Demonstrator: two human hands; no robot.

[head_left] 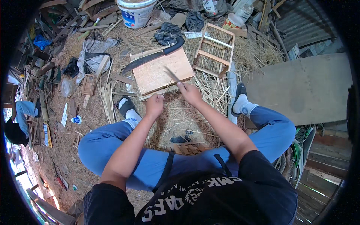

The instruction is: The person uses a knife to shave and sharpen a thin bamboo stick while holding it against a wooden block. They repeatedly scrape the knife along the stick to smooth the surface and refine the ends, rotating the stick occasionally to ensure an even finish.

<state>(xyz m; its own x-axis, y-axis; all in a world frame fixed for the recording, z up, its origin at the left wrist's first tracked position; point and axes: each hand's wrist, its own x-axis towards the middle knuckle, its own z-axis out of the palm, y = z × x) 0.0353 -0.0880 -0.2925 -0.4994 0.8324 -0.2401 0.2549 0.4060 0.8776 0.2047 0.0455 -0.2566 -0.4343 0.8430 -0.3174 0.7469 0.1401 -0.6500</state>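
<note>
My right hand (190, 94) is closed around a small knife (171, 73), its blade pointing up and left over a pale wooden board (150, 77). Beside it, near the board's front edge, my left hand (154, 105) is closed in a pinch on a thin strip (167, 87), which rises toward the knife. Across the far side of the board lies a large machete (144, 60) with a black curved handle, its blade pointing left; neither hand touches it. A small slatted wooden frame (214, 58) stands just right of the board.
Split sticks (219, 98) lie right of the board, with straw around them. A white-and-blue bucket (137, 15) and black plastic bags (167, 34) stand at the back. To the right lies a large flat panel (300, 90). Another person's leg (26, 111) shows at far left.
</note>
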